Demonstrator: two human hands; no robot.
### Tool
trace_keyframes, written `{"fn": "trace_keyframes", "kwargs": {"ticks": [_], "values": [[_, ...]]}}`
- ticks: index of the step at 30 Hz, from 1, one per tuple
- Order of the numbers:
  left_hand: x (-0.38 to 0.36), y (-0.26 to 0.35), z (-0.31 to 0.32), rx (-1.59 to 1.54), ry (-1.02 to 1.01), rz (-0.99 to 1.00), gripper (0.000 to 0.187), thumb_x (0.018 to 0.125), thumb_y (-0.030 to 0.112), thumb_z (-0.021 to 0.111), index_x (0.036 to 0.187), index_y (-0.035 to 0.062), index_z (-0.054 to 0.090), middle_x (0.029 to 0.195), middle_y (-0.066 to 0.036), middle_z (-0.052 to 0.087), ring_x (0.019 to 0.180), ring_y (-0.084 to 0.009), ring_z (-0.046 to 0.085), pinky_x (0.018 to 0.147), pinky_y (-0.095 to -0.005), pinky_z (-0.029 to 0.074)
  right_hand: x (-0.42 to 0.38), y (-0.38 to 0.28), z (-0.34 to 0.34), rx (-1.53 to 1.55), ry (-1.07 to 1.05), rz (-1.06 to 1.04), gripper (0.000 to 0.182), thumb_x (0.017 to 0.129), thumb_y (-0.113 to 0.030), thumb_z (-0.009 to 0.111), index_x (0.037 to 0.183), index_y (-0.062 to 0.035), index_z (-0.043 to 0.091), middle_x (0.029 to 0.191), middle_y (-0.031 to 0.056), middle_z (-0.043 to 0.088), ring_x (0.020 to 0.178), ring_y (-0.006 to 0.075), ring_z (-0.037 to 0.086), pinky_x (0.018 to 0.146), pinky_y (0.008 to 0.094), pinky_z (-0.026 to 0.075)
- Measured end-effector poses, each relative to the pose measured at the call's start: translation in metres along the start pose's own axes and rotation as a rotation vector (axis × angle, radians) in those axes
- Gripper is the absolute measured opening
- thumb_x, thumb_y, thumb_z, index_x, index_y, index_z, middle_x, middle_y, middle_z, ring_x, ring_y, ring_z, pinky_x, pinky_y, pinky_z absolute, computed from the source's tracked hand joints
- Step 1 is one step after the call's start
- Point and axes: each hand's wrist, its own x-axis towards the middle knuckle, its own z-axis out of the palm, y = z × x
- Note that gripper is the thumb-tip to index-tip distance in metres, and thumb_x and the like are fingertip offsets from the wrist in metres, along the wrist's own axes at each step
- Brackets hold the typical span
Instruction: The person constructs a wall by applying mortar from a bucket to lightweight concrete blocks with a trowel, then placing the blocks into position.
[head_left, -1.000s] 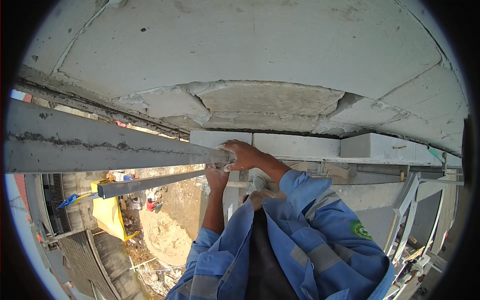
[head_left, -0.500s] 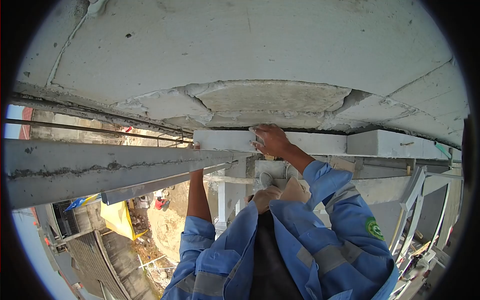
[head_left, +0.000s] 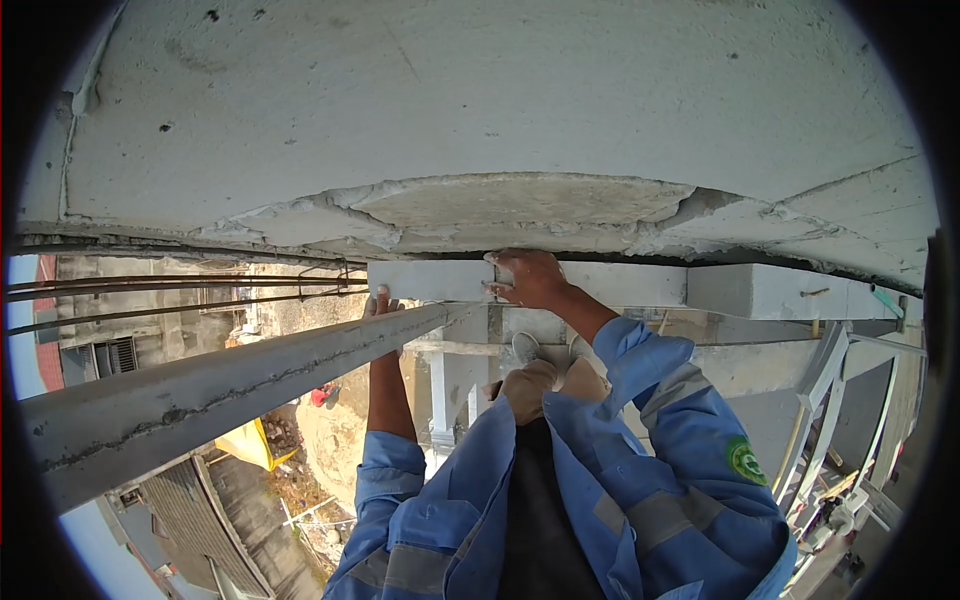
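A pale grey block (head_left: pixel 432 281) lies in a row along the foot of a wall. My left hand (head_left: pixel 383 304) grips its left end, with fingertips against the lower corner and the rest of the hand partly hidden by a beam. My right hand (head_left: pixel 530 278) is closed over the block's right end, thumb on the near side and fingers toward the wall. Another length of the pale row (head_left: pixel 625 285) continues to the right of that hand. Both arms wear rolled blue sleeves with grey bands.
The wall (head_left: pixel 480 110) rises ahead, with a rough recessed patch (head_left: pixel 530 205) above the blocks. A long grey beam (head_left: pixel 240 380) slants in from the left, below thin rods (head_left: pixel 180 290). Far below lie ground, roofs and a yellow sheet (head_left: pixel 245 443). Metal framing (head_left: pixel 825 380) stands at right.
The view has shifted, so the slanting beam appears lower and steeper and more of my left hand shows. Both hands keep their places at the block's ends, appearing slightly further left.
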Motion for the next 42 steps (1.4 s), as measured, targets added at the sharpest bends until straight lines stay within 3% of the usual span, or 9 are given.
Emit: {"fn": "trace_keyframes", "kwargs": {"ticks": [11,20,30,32,33,35,36,38,42], "values": [[0.0,-0.007,0.006,-0.247,-0.027,0.098,0.051,0.093,0.026,0.066,0.133,0.0002,0.046,0.128,-0.012,0.053,0.118,-0.0256,0.054,0.1,-0.0365,0.048,0.001,0.005,0.003,0.017,0.04,-0.024,0.058,0.08,-0.044,0.07,0.126,-0.0097,0.059,0.12,0.0096,0.064,0.108,0.0293,0.062,0.094,0.0403,0.049],[-0.006,-0.008,0.009,-0.122,0.123,0.033,0.066,0.088,0.039,0.07,0.136,0.0016,0.044,0.128,-0.01,0.054,0.117,-0.0242,0.054,0.098,-0.0379,0.045,0.002,0.006,0.005,-0.005,0.048,-0.065,0.057,0.08,-0.042,0.07,0.124,-0.0083,0.06,0.118,0.0102,0.064,0.104,0.0306,0.064,0.09,0.0422,0.051],[-0.005,-0.008,0.009,-0.026,0.109,0.051,0.059,0.089,0.04,0.069,0.132,0.0039,0.051,0.126,-0.008,0.056,0.115,-0.0192,0.053,0.087,-0.0325,0.044,0.001,0.007,0.007,-0.027,0.083,-0.08,0.056,0.079,-0.041,0.069,0.123,-0.0076,0.06,0.114,0.0112,0.064,0.099,0.031,0.065,0.085,0.0419,0.052],[-0.01,-0.005,0.015,0.001,0.144,0.071,0.058,0.09,0.04,0.068,0.133,0.0047,0.05,0.122,-0.006,0.059,0.094,-0.0119,0.06,0.071,-0.0261,0.045,0.0,0.004,0.004,-0.022,0.09,-0.086,0.056,0.079,-0.042,0.069,0.123,-0.0072,0.06,0.114,0.0116,0.064,0.099,0.031,0.065,0.085,0.042,0.053],[-0.009,-0.009,0.015,0.0,0.148,0.075,0.058,0.09,0.04,0.068,0.133,0.0047,0.05,0.122,-0.006,0.059,0.094,-0.0119,0.06,0.071,-0.0261,0.045,0.0,0.003,0.003,-0.02,0.093,-0.092,0.057,0.08,-0.043,0.068,0.123,-0.0068,0.06,0.114,0.012,0.064,0.098,0.0309,0.065,0.085,0.0422,0.053],[-0.003,-0.018,0.019,-0.057,0.273,0.144,0.054,0.091,0.039,0.067,0.131,0.0057,0.052,0.114,-0.004,0.062,0.064,-0.0038,0.053,0.052,-0.0207,0.039,0.0,0.001,0.001,-0.047,0.111,-0.103,0.057,0.081,-0.045,0.067,0.123,-0.0066,0.06,0.114,0.0123,0.064,0.098,0.0311,0.066,0.084,0.0426,0.053],[-0.006,-0.017,0.022,-0.057,0.275,0.145,0.054,0.091,0.039,0.067,0.131,0.0057,0.052,0.114,-0.004,0.062,0.064,-0.0038,0.053,0.052,-0.0207,0.039,-0.001,-0.001,0.001,-0.069,0.123,-0.111,0.058,0.082,-0.047,0.066,0.123,-0.0064,0.06,0.114,0.0125,0.064,0.098,0.0313,0.066,0.084,0.0431,0.053],[-0.011,-0.012,0.024,-0.068,0.194,0.18,0.05,0.092,0.038,0.065,0.13,0.0067,0.054,0.104,-0.001,0.064,0.048,0.0001,0.037,0.042,-0.0189,0.03,0.0,-0.006,0.0,-0.084,0.091,-0.084,0.059,0.083,-0.049,0.064,0.123,-0.0064,0.06,0.114,0.0125,0.064,0.097,0.0315,0.066,0.084,0.0434,0.053],[-0.01,-0.014,0.017,-0.003,0.146,0.189,0.049,0.093,0.038,0.065,0.129,0.0064,0.055,0.098,0.001,0.064,0.05,0.0006,0.038,0.044,-0.0193,0.031,0.003,-0.003,0.003,-0.1,0.042,-0.056,0.061,0.085,-0.053,0.06,0.126,-0.0069,0.058,0.115,0.0126,0.064,0.098,0.0319,0.066,0.085,0.044,0.053]]}}
